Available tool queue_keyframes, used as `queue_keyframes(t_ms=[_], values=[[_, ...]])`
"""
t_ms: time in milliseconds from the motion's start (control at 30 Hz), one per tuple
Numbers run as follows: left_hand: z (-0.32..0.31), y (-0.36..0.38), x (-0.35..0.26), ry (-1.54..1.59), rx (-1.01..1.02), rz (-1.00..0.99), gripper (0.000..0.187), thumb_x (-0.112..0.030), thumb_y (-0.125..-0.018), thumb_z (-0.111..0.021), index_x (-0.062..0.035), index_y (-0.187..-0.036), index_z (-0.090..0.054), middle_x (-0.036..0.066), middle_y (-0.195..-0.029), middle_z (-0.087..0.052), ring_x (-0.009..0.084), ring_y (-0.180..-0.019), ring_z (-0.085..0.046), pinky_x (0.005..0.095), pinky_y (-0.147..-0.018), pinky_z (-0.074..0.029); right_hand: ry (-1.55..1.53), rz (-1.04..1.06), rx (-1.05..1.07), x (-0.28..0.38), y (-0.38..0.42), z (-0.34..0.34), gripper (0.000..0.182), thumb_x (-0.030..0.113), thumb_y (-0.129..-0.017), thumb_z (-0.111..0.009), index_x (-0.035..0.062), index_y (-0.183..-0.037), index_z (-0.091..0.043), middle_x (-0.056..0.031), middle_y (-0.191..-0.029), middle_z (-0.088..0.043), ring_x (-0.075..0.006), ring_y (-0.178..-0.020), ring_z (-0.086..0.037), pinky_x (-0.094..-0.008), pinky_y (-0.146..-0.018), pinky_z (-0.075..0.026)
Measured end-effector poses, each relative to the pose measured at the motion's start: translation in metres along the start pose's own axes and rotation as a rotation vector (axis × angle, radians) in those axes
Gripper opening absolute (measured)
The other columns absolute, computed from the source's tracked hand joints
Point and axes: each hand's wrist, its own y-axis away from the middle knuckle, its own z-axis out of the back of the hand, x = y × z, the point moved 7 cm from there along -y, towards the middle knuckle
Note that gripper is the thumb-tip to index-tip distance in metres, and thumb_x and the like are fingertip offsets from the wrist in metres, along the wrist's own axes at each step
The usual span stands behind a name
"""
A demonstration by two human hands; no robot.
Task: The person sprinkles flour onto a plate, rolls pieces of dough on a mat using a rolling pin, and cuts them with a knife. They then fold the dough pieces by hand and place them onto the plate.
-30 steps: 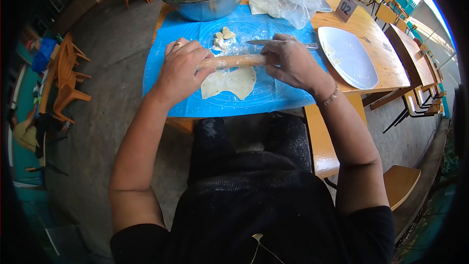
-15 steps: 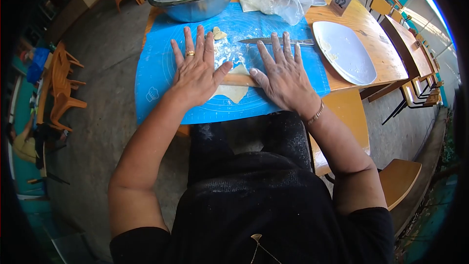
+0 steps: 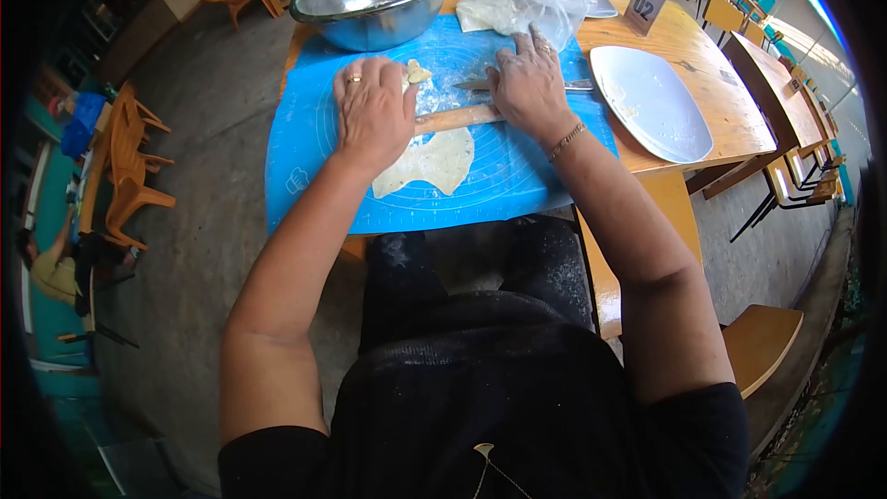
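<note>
A wooden rolling pin (image 3: 459, 118) lies crosswise on a blue silicone mat (image 3: 319, 143). Over its left end, my left hand (image 3: 374, 111) has its fingers bent down around it. My right hand (image 3: 533, 88) grips the other end, fingers curled forward and thumb against the pin. Just on my side of the pin is a flat, uneven sheet of dough (image 3: 430, 164). Small dough scraps (image 3: 418, 72) sit beside my left fingers. A knife (image 3: 577, 86) lies beyond the pin, partly hidden by my right hand. Flour dusts the mat.
A metal bowl (image 3: 374, 5) stands at the back left of the wooden table (image 3: 730, 120). Behind my right hand is a plastic bag (image 3: 536, 0) with dough in it. A white plate (image 3: 656, 106) with residue and a number stand (image 3: 644, 7) are at the right.
Both hands and the rolling pin have moved away from me across the mat. My flat, spread fingers have curled over the pin, and more of the dough sheet shows.
</note>
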Motion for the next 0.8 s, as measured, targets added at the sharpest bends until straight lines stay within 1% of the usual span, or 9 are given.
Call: queue_keyframes(t_ms=[33, 100, 200, 300, 533, 600, 733, 767, 800], values=[[0.009, 0.003, -0.003, -0.002, -0.004, -0.005, 0.047, -0.030, -0.092, -0.063, 0.0010, -0.127, -0.056, 0.019, -0.126, -0.056, 0.0374, -0.126, -0.045, 0.0515, -0.105, -0.031, 0.002, -0.002, -0.005, -0.003, 0.001, 0.005, 0.038, 0.033, -0.087, -0.063, 0.0019, -0.109, -0.067, -0.0266, -0.128, -0.055, -0.0455, -0.130, -0.044, -0.0502, -0.111, -0.032], [0.010, 0.014, -0.013, 0.149, 0.182, -0.087, 0.036, -0.028, -0.086, -0.070, -0.0026, -0.111, -0.067, 0.012, -0.102, -0.062, 0.0296, -0.103, -0.055, 0.0435, -0.092, -0.038, -0.298, 0.048, 0.155, 0.005, 0.011, 0.017, 0.026, 0.026, -0.079, -0.068, 0.0026, -0.091, -0.069, -0.0174, -0.102, -0.064, -0.0372, -0.104, -0.056, -0.0442, -0.097, -0.043], [0.002, 0.025, -0.009, 0.097, 0.347, -0.073, 0.032, -0.030, -0.084, -0.073, -0.0036, -0.103, -0.070, 0.010, -0.100, -0.064, 0.0283, -0.101, -0.057, 0.0414, -0.093, -0.039, -0.335, 0.182, 0.218, 0.012, 0.029, 0.030, 0.021, 0.020, -0.074, -0.070, 0.0035, -0.088, -0.067, -0.0130, -0.091, -0.064, -0.0327, -0.093, -0.055, -0.0419, -0.089, -0.046], [0.003, 0.019, -0.011, 0.129, 0.277, -0.100, 0.032, -0.030, -0.084, -0.072, -0.0043, -0.103, -0.071, 0.010, -0.100, -0.064, 0.0288, -0.099, -0.057, 0.0405, -0.093, -0.039, -0.349, 0.226, 0.199, 0.012, 0.035, 0.030, 0.023, 0.013, -0.069, -0.070, 0.0032, -0.090, -0.068, -0.0128, -0.088, -0.063, -0.0318, -0.092, -0.057, -0.0412, -0.087, -0.047], [0.068, 0.012, -0.023, 0.240, 0.043, -0.146, 0.032, -0.023, -0.082, -0.076, -0.0042, -0.106, -0.068, 0.011, -0.100, -0.064, 0.0301, -0.094, -0.059, 0.0413, -0.088, -0.044, -0.523, 0.124, 0.151, 0.010, 0.027, 0.084, 0.016, 0.013, -0.072, -0.070, 0.0054, -0.086, -0.067, -0.0130, -0.085, -0.061, -0.0323, -0.087, -0.060, -0.0430, -0.080, -0.050], [0.072, 0.033, -0.018, 0.405, 0.237, 0.117, 0.037, -0.020, -0.079, -0.079, -0.0039, -0.108, -0.063, 0.013, -0.099, -0.065, 0.0311, -0.096, -0.057, 0.0415, -0.085, -0.044, -0.524, 0.178, 0.181, 0.026, 0.042, 0.090, 0.017, 0.012, -0.072, -0.070, 0.0045, -0.086, -0.066, -0.0132, -0.084, -0.060, -0.0324, -0.087, -0.060, -0.0432, -0.080, -0.049], [0.060, 0.081, -0.003, 0.468, 0.232, 0.045, 0.041, -0.016, -0.076, -0.081, -0.0038, -0.109, -0.059, 0.012, -0.096, -0.065, 0.0303, -0.093, -0.058, 0.0410, -0.083, -0.046, -0.543, 0.284, 0.207, 0.060, 0.071, 0.080, 0.021, 0.011, -0.070, -0.069, 0.0019, -0.088, -0.064, -0.0141, -0.091, -0.058, -0.0325, -0.091, -0.058, -0.0432, -0.082, -0.048], [0.056, 0.091, 0.001, 0.425, 0.286, 0.062, 0.041, -0.019, -0.079, -0.079, -0.0027, -0.111, -0.058, 0.014, -0.102, -0.063, 0.0303, -0.099, -0.057, 0.0423, -0.088, -0.044, -0.562, 0.305, 0.185, 0.067, 0.074, 0.078, 0.021, 0.011, -0.069, -0.070, 0.0017, -0.087, -0.064, -0.0143, -0.094, -0.057, -0.0326, -0.092, -0.057, -0.0430, -0.082, -0.048], [0.051, 0.098, 0.005, 0.380, 0.341, 0.082, 0.042, -0.022, -0.082, -0.078, -0.0015, -0.112, -0.057, 0.016, -0.109, -0.061, 0.0302, -0.106, -0.055, 0.0436, -0.093, -0.043, -0.519, 0.286, 0.296, 0.071, 0.075, 0.068, 0.032, 0.018, -0.074, -0.069, 0.0011, -0.100, -0.064, -0.0173, -0.109, -0.057, -0.0362, -0.106, -0.056, -0.0455, -0.091, -0.046]])
